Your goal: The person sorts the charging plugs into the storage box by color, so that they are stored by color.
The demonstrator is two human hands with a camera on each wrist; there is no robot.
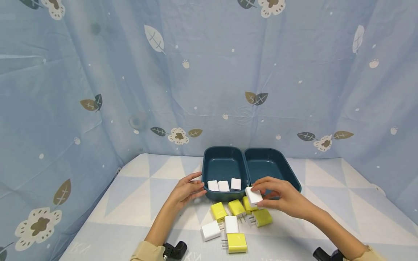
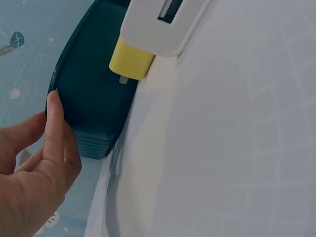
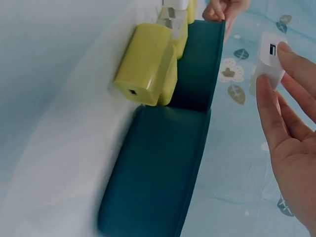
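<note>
My right hand (image 1: 282, 197) pinches a white USB charger (image 1: 254, 197) between thumb and fingertips, above the front of two dark teal bins. Its USB port shows in the right wrist view, where the white charger (image 3: 270, 54) is held clear of other things. The fingers of my left hand (image 1: 186, 191), fairly straight, touch the side of the left bin (image 1: 225, 197). Three white chargers (image 1: 223, 186) stand in a row inside that bin. Before the bins lie several yellow chargers (image 1: 237, 243) and two loose white chargers (image 1: 211, 231), some with prongs showing.
The right bin (image 1: 266, 166) stands against the left one, with no charger visible inside. Behind both hangs a blue patterned curtain (image 1: 225, 72). A pale triangle-patterned cloth (image 1: 130, 203) covers the table. Dark wrist-camera mounts (image 1: 175, 250) sit on both wrists.
</note>
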